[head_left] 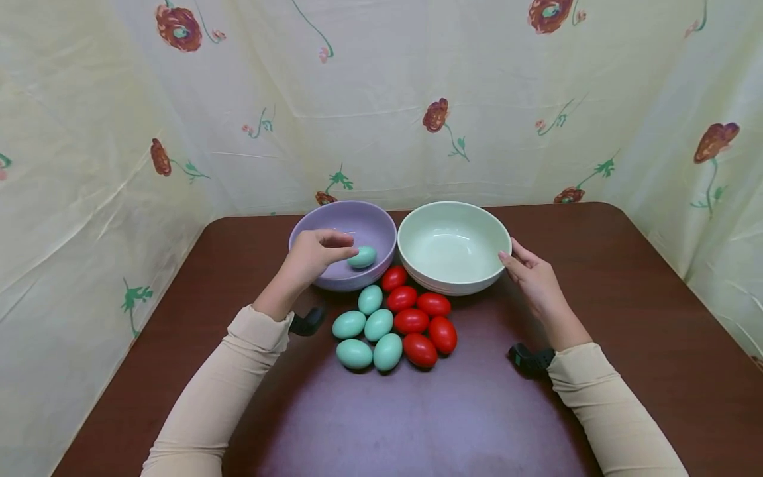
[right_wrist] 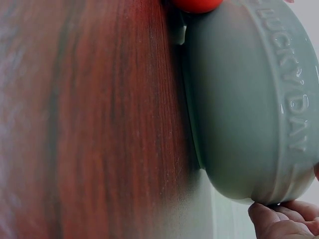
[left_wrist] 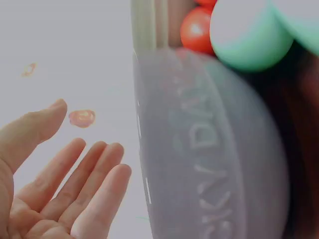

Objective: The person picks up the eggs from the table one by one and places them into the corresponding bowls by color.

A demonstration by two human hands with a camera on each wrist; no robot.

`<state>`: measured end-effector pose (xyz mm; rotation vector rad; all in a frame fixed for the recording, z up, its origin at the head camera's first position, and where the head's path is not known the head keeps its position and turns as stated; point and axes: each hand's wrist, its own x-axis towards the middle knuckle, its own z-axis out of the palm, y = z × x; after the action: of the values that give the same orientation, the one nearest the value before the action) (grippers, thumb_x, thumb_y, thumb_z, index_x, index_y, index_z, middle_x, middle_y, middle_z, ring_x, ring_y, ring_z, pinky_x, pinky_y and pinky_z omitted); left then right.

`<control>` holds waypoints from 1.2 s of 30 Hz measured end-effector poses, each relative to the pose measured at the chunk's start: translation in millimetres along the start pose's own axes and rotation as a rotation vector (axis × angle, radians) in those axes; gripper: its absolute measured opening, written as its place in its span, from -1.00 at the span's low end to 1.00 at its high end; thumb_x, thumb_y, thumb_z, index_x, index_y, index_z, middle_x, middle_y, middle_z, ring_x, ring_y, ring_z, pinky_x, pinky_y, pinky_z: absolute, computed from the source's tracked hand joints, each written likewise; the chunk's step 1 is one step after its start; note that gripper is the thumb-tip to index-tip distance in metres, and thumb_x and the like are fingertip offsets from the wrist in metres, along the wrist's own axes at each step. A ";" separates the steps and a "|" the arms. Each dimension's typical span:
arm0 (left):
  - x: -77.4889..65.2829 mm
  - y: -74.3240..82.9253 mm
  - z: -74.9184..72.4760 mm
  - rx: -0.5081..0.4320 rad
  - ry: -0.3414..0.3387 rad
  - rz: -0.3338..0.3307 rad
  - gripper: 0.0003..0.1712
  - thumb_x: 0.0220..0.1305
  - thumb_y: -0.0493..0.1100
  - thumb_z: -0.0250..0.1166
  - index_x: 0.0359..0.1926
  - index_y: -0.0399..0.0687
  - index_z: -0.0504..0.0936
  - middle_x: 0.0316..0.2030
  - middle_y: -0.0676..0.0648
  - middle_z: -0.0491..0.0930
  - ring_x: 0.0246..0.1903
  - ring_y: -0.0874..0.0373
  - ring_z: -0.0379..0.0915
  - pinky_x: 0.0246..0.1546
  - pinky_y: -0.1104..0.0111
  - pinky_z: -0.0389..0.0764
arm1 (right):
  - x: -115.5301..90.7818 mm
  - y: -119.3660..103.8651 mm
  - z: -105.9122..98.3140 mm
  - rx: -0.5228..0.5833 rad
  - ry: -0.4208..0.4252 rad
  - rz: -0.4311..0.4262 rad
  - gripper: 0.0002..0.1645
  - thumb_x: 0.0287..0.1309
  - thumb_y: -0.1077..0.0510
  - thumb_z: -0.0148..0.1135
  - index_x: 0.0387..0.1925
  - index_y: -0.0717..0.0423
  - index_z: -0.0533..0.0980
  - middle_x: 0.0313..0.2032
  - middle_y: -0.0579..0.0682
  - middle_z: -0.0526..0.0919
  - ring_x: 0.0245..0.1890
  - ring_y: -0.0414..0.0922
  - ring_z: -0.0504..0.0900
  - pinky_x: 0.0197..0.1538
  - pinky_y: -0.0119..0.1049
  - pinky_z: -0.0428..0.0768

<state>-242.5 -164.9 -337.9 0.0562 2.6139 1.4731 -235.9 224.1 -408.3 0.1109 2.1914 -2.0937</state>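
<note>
My left hand (head_left: 312,255) hovers over the purple bowl (head_left: 341,283), thumb and fingers spread apart. A mint-green egg (head_left: 361,257) lies inside that bowl, just past the thumb tip in the head view. In the left wrist view the hand (left_wrist: 75,189) holds nothing, and the bowl's wall (left_wrist: 199,149) stands beside it. At the right, my right hand (head_left: 535,281) grips the side of the pale green bowl (head_left: 451,287), thumb at the rim and fingers against the outside. The right wrist view shows fingertips (right_wrist: 279,216) touching this bowl's wall.
In front of the bowls, several mint-green eggs (head_left: 354,354) lie at the left and several red eggs (head_left: 420,350) at the right, close together on the dark wooden table (head_left: 381,424). A flowered cloth (head_left: 381,132) hangs behind the table.
</note>
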 end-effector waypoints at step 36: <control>-74.6 -50.6 10.4 -0.090 -0.051 0.000 -0.47 0.17 -0.05 0.46 0.14 -0.16 0.65 0.10 -0.20 0.67 0.05 0.15 0.62 -0.03 0.51 0.58 | 0.1 -2.4 0.4 0.008 0.000 0.013 -0.13 0.39 -0.08 0.13 0.54 0.01 -0.03 0.55 0.03 -0.08 0.50 -0.18 0.08 0.45 -0.26 0.15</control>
<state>-165.3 -189.9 -378.7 0.0831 2.5053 1.5655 -236.3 223.6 -406.0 0.1257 2.1769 -2.0955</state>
